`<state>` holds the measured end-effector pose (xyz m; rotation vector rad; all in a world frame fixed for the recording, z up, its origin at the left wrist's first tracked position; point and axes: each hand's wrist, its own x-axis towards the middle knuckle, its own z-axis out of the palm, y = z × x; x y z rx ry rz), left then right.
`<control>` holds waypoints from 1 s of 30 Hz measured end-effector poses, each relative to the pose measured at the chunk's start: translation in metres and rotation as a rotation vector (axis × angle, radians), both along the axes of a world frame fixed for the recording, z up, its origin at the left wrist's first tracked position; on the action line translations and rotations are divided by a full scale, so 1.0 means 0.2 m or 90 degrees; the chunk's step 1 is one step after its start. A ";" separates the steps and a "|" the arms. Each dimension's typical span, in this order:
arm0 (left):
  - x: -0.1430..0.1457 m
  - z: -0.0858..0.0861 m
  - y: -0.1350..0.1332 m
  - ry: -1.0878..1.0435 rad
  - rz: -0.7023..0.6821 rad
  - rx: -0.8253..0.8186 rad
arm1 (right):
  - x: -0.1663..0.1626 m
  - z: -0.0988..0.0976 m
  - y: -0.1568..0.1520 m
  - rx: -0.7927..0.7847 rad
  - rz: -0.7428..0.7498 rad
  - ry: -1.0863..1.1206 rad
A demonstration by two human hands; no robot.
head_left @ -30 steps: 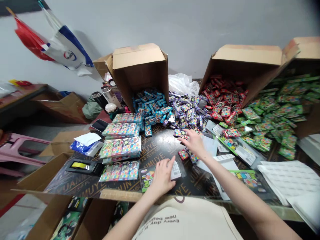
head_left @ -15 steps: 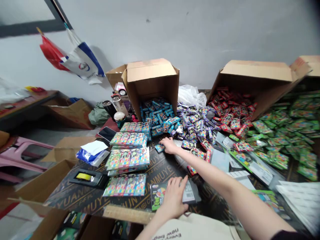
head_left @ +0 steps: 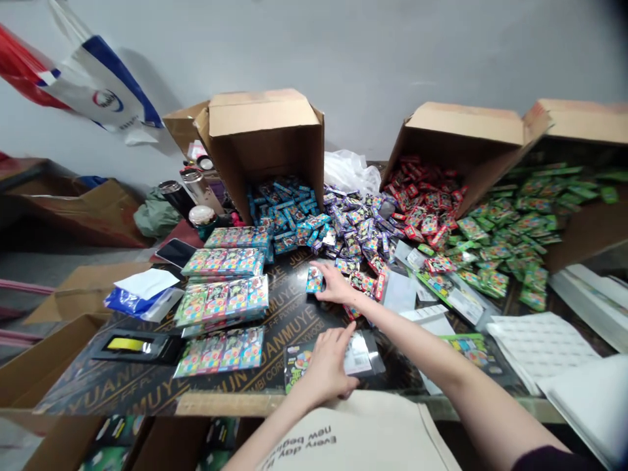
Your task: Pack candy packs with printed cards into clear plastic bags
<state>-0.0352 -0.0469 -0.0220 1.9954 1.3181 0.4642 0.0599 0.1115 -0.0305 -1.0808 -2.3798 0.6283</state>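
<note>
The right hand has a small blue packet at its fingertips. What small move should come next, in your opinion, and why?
Probably bring the small blue packet over to the clear bag nearest the person. The right hand pinches that packet beside the purple pile, while the left hand lies flat on the bag, seemingly steadying it.

Blue packets [head_left: 284,206] — purple [head_left: 356,226], red [head_left: 424,196], green [head_left: 510,239].

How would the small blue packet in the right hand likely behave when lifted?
Probably light: the right hand pinches the small blue packet at one edge only. Likely fairly stiff, as it looks flat and unbent in that grip. Its glossy wrap may be somewhat slippery.
</note>
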 end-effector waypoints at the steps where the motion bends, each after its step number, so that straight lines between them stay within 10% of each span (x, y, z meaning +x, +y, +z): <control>1: -0.01 0.01 0.01 -0.004 0.021 0.012 | 0.05 0.04 -0.03 0.017 -0.006 0.039; 7: -0.08 0.04 0.07 -0.056 0.179 0.088 | 0.46 0.25 -0.33 0.075 -0.057 0.087; 14: -0.01 0.08 0.06 -0.088 0.061 0.143 | 0.62 0.25 -0.63 -0.002 0.006 0.039; 24: -0.03 0.08 0.02 -0.091 0.080 0.132 | 0.59 0.16 -0.75 -0.024 -0.072 0.124; 30: -0.03 0.07 0.02 -0.064 0.055 0.108 | 0.64 0.12 -0.54 0.029 -0.079 -0.023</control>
